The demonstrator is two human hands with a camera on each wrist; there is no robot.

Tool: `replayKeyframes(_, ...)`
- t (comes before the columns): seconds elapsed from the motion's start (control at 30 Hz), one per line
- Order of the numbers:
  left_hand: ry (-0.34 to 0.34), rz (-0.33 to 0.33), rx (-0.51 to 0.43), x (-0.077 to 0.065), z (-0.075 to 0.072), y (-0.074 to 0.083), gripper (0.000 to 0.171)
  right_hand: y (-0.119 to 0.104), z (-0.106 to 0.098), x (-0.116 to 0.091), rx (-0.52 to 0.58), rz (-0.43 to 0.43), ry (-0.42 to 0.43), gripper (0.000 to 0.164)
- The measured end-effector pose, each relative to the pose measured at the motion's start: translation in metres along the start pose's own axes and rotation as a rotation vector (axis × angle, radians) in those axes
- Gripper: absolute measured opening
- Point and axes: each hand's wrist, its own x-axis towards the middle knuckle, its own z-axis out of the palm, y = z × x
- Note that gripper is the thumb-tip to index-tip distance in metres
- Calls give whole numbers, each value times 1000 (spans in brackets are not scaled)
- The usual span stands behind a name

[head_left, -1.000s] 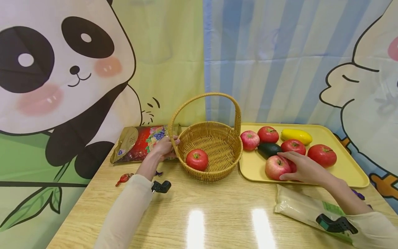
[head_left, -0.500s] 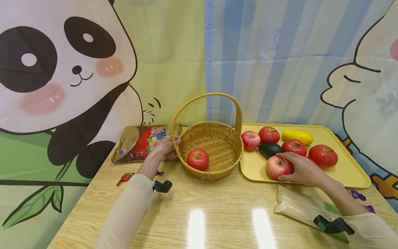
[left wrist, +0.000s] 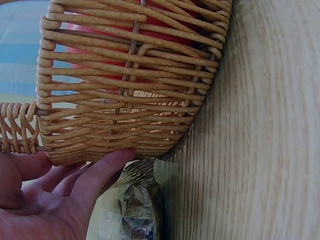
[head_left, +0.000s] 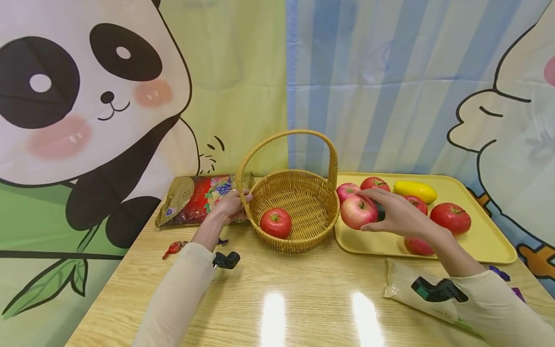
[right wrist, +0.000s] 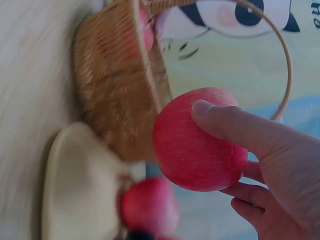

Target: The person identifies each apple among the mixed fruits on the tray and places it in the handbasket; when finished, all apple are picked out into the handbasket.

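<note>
A woven basket (head_left: 303,241) with a tall hoop handle stands mid-table, a red apple (head_left: 275,223) inside it. My left hand (head_left: 230,206) holds the basket at the left foot of its handle; in the left wrist view, fingers (left wrist: 107,167) lie against the woven wall. My right hand (head_left: 401,214) grips a pinkish-red apple (right wrist: 197,142) above the tray's left part, thumb on one side and fingers partly hidden behind. The yellow tray (head_left: 368,243) bears more apples, a yellow papaya-like fruit (head_left: 415,192) and a dark green oval fruit (head_left: 380,212), mostly hidden by my right hand.
A red-and-gold printed bag (head_left: 195,195) lies left of the basket. Small wrapped candies, one red (head_left: 175,247), lie on the wooden table (head_left: 243,299). A pale packet (head_left: 416,294) lies before the tray, under my right forearm. A cartoon curtain hangs behind.
My right hand has lifted the pinkish apple and carried it left, uncovering another apple at the tray's front. My left hand and the basket have stayed in place.
</note>
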Motion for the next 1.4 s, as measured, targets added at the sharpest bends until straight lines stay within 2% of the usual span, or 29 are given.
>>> replayKeyframes(0.23,-12,1,-3,1,0,-1,46,-30,15,45,107,-51,-29,78)
replayKeyframes(0.47,-10,-4,-9,0,0,0,46,-40,41,71,121,-62,-74,76)
replayKeyframes(0.67,-14,4,-10,0,0,0,46,-38,66,78,92,-72,-112,76)
replayKeyframes(0.9,-11,5,-6,0,0,-1,46,-40,80,80,73,-84,-143,75)
replayKeyframes(1.2,-14,2,-13,2,1,0,45,-48,81,84,62,-57,-223,78)
replayKeyframes(1.4,-1,1,-2,0,-1,-1,47,-49,69,80,65,-41,-241,76)
